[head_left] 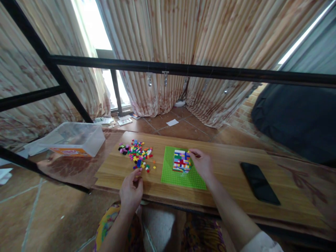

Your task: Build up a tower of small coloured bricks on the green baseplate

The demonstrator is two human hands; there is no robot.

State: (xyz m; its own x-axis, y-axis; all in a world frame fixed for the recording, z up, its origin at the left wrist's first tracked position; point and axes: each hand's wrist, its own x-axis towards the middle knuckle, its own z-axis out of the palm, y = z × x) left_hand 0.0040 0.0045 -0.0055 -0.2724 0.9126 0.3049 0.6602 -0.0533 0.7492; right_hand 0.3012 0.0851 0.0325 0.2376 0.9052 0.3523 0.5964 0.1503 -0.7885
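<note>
A block built of many small coloured toy bricks [181, 161] stands on a green studded baseplate [168, 176]. My right hand [202, 163] is at the block's upper right corner, thumb and forefinger pinched together there. A tiny yellow spot shows by those fingertips, too small to name surely. To the left lies a loose heap of small bricks [139, 152] in mixed colours. At the heap's near edge is my left hand [131, 189], fingers curled in toward the thumb, close to a dark blue brick [139, 163]. What it holds, if anything, is hidden.
The wooden table [225, 175] bears a black phone [259, 182] at the right. A clear plastic box [78, 138] with an orange label sits beyond its left end. A black metal rail [168, 67] crosses in front of the curtains [162, 31]. Papers [172, 122] lie on the tiled floor.
</note>
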